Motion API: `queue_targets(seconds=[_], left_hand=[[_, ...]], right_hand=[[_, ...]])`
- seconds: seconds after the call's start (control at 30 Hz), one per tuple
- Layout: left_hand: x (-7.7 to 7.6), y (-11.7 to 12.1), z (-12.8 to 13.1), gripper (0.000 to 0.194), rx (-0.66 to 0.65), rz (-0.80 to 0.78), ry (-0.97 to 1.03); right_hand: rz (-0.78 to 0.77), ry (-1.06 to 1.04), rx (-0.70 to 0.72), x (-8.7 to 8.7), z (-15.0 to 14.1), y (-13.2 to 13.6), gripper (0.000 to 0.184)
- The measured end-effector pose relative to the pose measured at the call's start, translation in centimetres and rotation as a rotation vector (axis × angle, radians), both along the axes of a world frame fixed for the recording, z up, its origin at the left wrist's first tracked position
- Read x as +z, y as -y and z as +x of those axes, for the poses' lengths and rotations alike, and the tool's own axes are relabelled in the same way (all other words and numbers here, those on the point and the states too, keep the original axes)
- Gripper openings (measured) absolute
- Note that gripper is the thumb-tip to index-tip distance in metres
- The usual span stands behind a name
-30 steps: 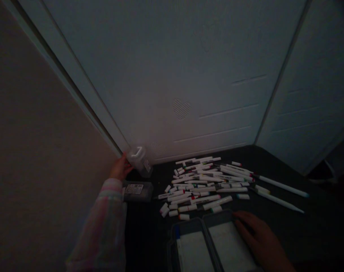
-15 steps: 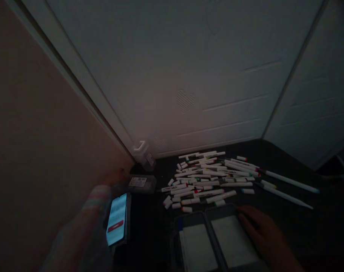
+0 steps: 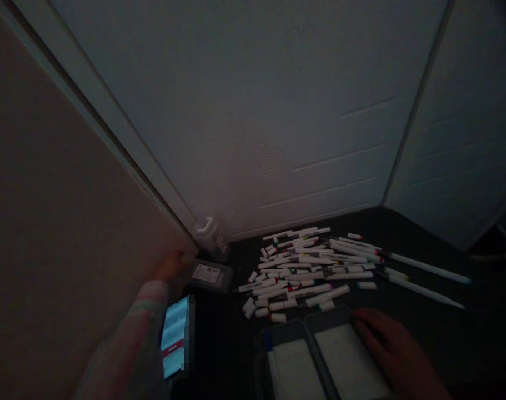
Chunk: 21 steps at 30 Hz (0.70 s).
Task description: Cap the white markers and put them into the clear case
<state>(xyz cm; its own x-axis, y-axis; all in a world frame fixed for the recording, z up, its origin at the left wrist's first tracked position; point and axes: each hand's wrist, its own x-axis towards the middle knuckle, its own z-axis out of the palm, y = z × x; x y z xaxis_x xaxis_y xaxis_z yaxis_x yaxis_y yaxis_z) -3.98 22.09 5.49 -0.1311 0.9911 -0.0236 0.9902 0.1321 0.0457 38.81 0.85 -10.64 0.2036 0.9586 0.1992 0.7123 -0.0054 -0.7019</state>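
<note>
My right hand [image 3: 392, 340] is closed on the right edge of an open dark plastic case [image 3: 307, 333], its thumb along the rim. Pale pads or sheets fill both halves of that case, and a blue-ended white pen [image 3: 270, 355] lies in the left half. At the far left, my left hand [image 3: 168, 268] reaches past a phone to the end of a dark translucent box [image 3: 211, 276] with a white label. Its fingers seem closed on that end, though dim light blurs them. Behind the box stands a translucent container [image 3: 213, 239] with a label.
Many white markers [image 3: 306, 272] and loose caps are scattered over the dark table [image 3: 440, 344]. Two long white brushes or pens [image 3: 427, 266] lie to the right. A lit phone [image 3: 174, 336] stands tilted near my left forearm. White panels [image 3: 319, 111] rise behind the table.
My left hand has come forward and right to the labelled box, where a gap showed before. My right hand keeps its hold on the case. The view has shifted slightly.
</note>
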Motion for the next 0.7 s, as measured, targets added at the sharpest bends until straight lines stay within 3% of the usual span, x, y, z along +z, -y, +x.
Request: queue_targets(seconds=[0.13, 0.23, 0.43, 0.7], left_hand=[[2.7, 0.9, 0.7, 0.037, -0.029, 0.101, -0.091], [3.8, 1.6, 1.4, 0.047, -0.073, 0.206, -0.171], [2.5, 1.8, 2.5, 0.043, -0.147, 0.327, -0.302], [1.8, -0.8, 2.9, 0.034, -0.197, 0.378, -0.326]], right_hand=[[0.013, 0.025, 0.0, 0.0, -0.1, 0.0, 0.041], [0.024, 0.052, 0.02, 0.4, -0.1, 0.0, 0.042], [0.052, 0.061, 0.016, 0.6, -0.1, 0.0, 0.041], [0.0, -0.01, 0.008, 1.2, -0.5, -0.1, 0.034]])
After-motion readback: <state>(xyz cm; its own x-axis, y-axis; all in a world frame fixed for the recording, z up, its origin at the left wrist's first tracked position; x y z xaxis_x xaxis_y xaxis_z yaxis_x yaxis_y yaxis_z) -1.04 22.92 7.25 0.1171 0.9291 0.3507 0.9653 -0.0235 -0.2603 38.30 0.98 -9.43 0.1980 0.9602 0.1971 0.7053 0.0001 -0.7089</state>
